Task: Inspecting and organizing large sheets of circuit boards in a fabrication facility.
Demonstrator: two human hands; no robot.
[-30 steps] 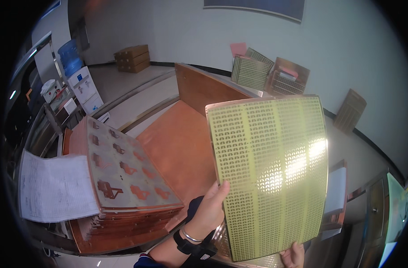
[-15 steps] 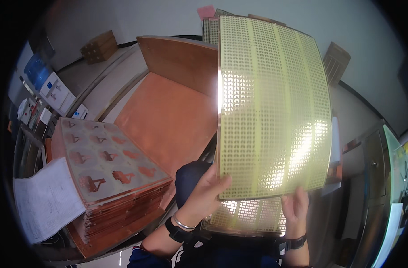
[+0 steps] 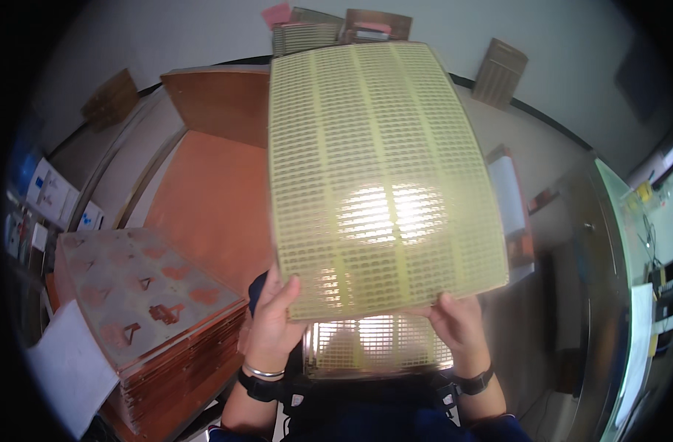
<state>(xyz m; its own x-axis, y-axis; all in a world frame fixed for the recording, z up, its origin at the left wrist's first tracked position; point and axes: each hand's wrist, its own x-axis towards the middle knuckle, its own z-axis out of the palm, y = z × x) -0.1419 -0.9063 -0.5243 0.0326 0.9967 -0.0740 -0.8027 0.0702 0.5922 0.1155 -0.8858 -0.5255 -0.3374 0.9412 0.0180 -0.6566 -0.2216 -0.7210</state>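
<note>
A large yellow-green circuit board panel point(image 3: 373, 147), covered with rows of small slots, is held up in front of me and catches bright glare. My left hand point(image 3: 276, 309) grips its near left corner, thumb on the face. At the near edge, toward the right, my right hand point(image 3: 458, 320) grips it too, thumb on top and the other fingers hidden beneath. Another shiny slotted panel point(image 3: 377, 346) lies below it, close to my body; the held one covers its far part.
To the left stands a stack of copper-coloured sheets point(image 3: 181, 368) with a grey patterned top, and a white paper point(image 3: 75, 376) hangs beside it. Behind are a copper-coloured surface point(image 3: 204, 214) and an upright brown board point(image 3: 218, 103). A glass-topped desk point(image 3: 609, 221) stands at right.
The held panel has shifted left in view and tilted, its slots now looking narrower. Both hands keep their grip. The surroundings have also shifted left as the view turned.
</note>
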